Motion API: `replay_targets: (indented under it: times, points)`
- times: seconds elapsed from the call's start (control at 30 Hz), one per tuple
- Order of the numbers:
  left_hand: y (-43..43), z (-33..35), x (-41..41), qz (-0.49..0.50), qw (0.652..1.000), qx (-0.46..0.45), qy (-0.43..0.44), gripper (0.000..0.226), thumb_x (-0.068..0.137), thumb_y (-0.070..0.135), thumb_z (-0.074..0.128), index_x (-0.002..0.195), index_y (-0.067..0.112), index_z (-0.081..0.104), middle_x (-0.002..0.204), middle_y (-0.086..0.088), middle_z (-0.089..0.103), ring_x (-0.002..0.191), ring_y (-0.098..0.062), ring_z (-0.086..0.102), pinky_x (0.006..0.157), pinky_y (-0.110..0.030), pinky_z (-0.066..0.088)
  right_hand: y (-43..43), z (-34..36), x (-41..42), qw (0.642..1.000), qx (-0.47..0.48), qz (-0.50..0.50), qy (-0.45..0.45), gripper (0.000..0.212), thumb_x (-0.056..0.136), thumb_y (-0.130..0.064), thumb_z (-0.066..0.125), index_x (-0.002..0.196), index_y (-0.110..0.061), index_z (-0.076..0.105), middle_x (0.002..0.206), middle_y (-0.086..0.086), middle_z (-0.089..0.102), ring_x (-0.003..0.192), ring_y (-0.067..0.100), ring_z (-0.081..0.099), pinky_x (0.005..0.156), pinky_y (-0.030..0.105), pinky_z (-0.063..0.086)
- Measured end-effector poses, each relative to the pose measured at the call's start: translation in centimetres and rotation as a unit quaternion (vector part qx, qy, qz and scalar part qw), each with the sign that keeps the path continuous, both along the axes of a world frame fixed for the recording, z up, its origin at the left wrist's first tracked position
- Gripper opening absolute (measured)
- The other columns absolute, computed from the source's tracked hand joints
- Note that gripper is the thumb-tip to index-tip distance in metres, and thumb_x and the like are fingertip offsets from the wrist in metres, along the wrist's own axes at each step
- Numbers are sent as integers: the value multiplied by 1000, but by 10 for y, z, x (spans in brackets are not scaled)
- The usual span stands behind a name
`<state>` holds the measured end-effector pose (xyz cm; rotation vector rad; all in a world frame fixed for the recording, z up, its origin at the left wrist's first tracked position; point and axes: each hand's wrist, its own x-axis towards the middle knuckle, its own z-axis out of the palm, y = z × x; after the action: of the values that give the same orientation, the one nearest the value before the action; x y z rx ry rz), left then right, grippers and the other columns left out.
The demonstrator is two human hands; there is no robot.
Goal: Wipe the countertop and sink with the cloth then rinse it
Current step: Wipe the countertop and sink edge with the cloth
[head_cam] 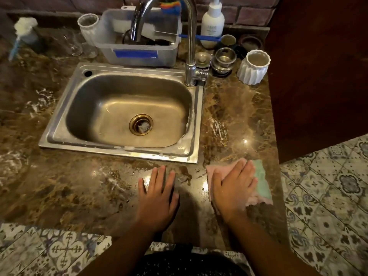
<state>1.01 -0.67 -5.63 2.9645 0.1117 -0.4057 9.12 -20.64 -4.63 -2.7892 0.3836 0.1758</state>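
Observation:
A pink and green cloth (260, 176) lies flat on the brown marble countertop (79, 192), near its right front corner. My right hand (234, 188) presses down on the cloth with fingers spread, covering its middle. My left hand (157, 196) rests flat and empty on the counter just to the left, fingers apart. Behind both hands is the steel sink (195, 124), with soapy foam along its front and right rim. A brass drain (141, 124) sits in the basin. The chrome faucet (190, 40) arches over it and no water is running.
White foam streaks mark the counter left of the sink (39, 102) and right of it (218, 126). A clear plastic bin (139, 50), a white bottle (212, 22), steel cups (225, 56) and a white ribbed pot (253, 66) stand at the back. The counter edge drops to tiled floor (328, 196) on the right.

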Motion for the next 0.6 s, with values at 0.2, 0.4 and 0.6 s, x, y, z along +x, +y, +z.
replay_targets:
  times: [0.2,0.4,0.6]
  points:
    - [2,-4,1,-11,1000,4,2,68,98,51,38,158,21,31,167,-11,22,155,-31,16,116,-67,15,-1,-9,79,982,-81,170,9,98,92,-72,19,157,1,11,164,26,13,153,40,10,123,57,11]
    - [2,-9,1,-12,999,29,-29,72,92,52,44,156,20,36,166,-12,26,154,-32,22,115,-67,19,16,-10,171,946,-106,306,6,99,92,-75,16,158,-1,10,166,23,8,155,37,6,124,56,9]
    - [1,-13,0,-7,998,30,-52,75,89,51,47,156,20,37,166,-12,26,153,-32,24,112,-69,25,27,-9,252,917,-115,382,-1,96,91,-73,18,160,-5,8,168,19,6,155,33,4,125,53,7]
